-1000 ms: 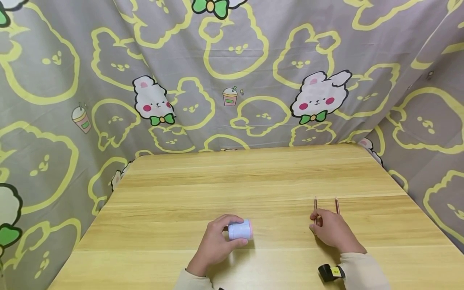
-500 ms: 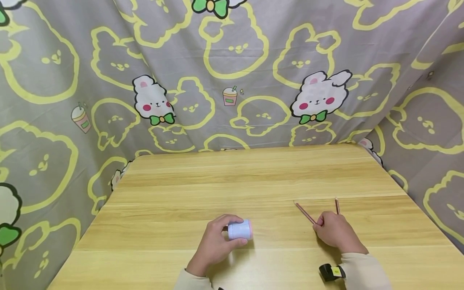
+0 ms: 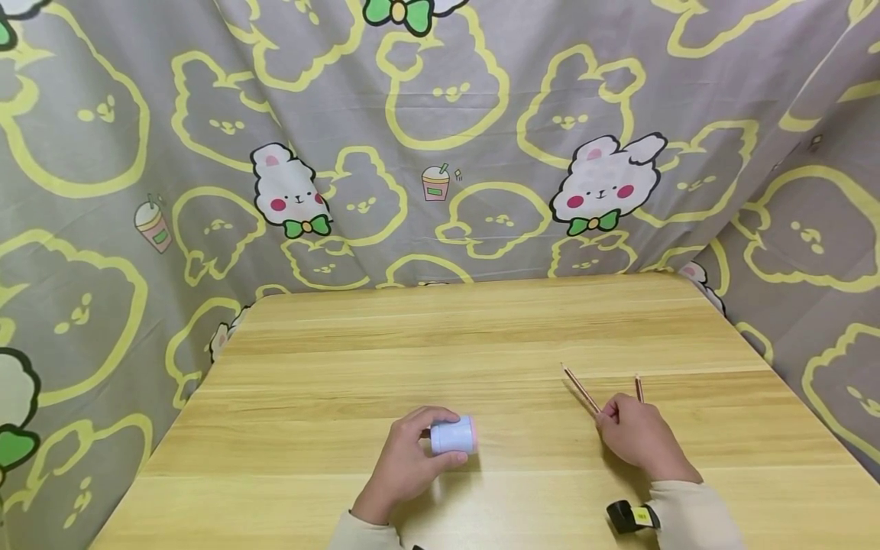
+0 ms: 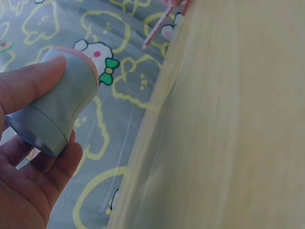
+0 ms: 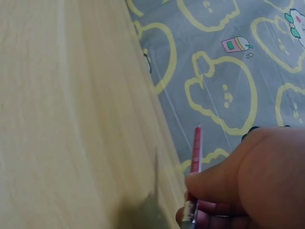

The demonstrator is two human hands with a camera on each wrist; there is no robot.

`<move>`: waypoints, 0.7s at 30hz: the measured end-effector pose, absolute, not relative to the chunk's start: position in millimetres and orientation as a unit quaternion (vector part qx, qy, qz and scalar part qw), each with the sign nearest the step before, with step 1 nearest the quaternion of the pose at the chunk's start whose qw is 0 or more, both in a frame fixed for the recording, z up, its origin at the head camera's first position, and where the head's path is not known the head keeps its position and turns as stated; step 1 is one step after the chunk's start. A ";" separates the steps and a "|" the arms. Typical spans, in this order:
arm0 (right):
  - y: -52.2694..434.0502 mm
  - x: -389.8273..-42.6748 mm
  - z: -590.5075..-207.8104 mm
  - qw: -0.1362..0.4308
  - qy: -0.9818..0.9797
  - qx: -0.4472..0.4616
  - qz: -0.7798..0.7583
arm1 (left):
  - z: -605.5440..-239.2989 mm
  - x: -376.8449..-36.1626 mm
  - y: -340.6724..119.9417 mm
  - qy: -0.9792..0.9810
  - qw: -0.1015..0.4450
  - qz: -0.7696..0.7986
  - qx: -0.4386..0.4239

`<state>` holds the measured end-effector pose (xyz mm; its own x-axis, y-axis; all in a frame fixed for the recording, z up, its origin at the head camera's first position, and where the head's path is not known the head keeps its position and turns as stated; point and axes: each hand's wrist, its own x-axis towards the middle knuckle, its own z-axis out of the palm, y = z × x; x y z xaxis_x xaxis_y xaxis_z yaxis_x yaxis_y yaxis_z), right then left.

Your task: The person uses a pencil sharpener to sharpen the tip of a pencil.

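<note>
Two grips: left hand (image 3: 406, 462) round smooth cylinder (image 3: 454, 436), right hand (image 3: 635, 435) pinching slim pencil (image 3: 580, 388)

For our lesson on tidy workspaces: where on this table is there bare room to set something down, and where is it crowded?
Free: the far half of the table, up to the curtain, the left part beside the left hand, and the strip between both hands. Crowded: the near middle, where the left hand holds a small cylinder, and the right, where the right hand pinches one pencil beside another pencil.
</note>
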<state>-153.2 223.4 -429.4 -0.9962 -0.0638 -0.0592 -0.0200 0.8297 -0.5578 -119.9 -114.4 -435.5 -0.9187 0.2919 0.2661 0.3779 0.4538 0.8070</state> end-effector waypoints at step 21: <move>212.1 -151.8 -429.1 -0.043 0.911 -0.171 -0.374 | -436.2 -119.8 -113.9 -0.852 0.043 -0.484 -0.193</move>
<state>-151.8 212.1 -429.1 -0.9380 -0.2788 0.2061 -0.3432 0.6623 -0.6661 -119.8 -113.9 -436.2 -0.9217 0.2877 0.2603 0.3709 0.4564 0.8088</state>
